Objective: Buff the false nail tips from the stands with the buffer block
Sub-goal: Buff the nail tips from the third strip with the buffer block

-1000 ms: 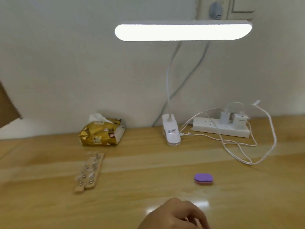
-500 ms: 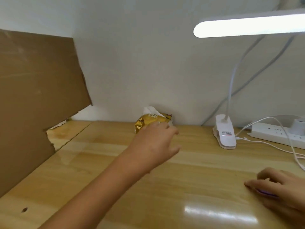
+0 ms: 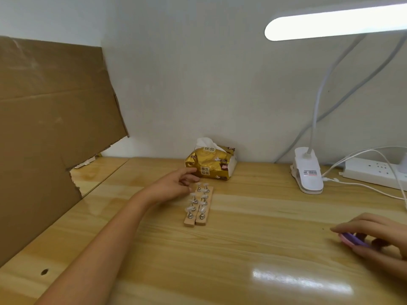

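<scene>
Two wooden strips (image 3: 189, 223) lie side by side in the middle of the table. On them stand several small metal stands, each with a pale false nail tip (image 3: 190, 209). My left hand (image 3: 176, 183) reaches in from the lower left to the far left end of the strips, its fingers loosely curled beside the farthest stands and holding nothing that I can see. At the right edge my right hand (image 3: 378, 232) rests low on the table. Its fingers curl round the purple and pink buffer block (image 3: 352, 239), which is partly hidden.
A gold tissue pack (image 3: 211, 167) sits by the wall just behind the strips. The clip lamp's white base (image 3: 308, 172), a power strip (image 3: 374, 172) and white cables (image 3: 361, 186) fill the back right. Brown cardboard (image 3: 44, 128) stands along the left side.
The view has swung left. My left hand reached forward and now sits beside the stands instead of over them. My right hand has closed round the buffer block.
</scene>
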`<move>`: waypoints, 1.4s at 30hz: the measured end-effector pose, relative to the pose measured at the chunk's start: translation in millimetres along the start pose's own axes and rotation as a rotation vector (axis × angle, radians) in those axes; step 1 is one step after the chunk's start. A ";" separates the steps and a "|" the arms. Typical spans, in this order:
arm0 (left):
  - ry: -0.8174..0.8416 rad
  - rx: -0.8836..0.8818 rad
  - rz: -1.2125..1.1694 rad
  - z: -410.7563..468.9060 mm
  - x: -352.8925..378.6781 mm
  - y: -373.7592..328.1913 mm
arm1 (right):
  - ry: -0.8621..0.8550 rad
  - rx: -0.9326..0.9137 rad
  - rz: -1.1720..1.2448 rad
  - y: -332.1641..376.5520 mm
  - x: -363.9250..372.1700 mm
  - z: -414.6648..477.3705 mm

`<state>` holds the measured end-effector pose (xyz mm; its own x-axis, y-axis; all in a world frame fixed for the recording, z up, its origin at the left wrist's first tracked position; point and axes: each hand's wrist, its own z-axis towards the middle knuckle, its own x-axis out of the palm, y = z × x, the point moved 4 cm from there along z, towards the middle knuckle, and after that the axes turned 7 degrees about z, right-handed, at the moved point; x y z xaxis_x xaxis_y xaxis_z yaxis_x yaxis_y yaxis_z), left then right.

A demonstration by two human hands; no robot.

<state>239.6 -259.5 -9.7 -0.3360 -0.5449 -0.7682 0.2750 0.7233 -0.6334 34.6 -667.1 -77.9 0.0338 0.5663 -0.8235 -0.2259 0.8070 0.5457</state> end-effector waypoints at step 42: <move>0.319 0.444 0.150 -97.1 148.1 -164.6 | -0.113 0.349 1.752 80.8 -18.6 -7.1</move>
<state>57.1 -418.2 -10.2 -0.5006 -0.2452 -0.8302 0.6698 0.4979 -0.5509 8.9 -613.6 -19.5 0.0678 0.7112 0.6997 0.1274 -0.7018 0.7009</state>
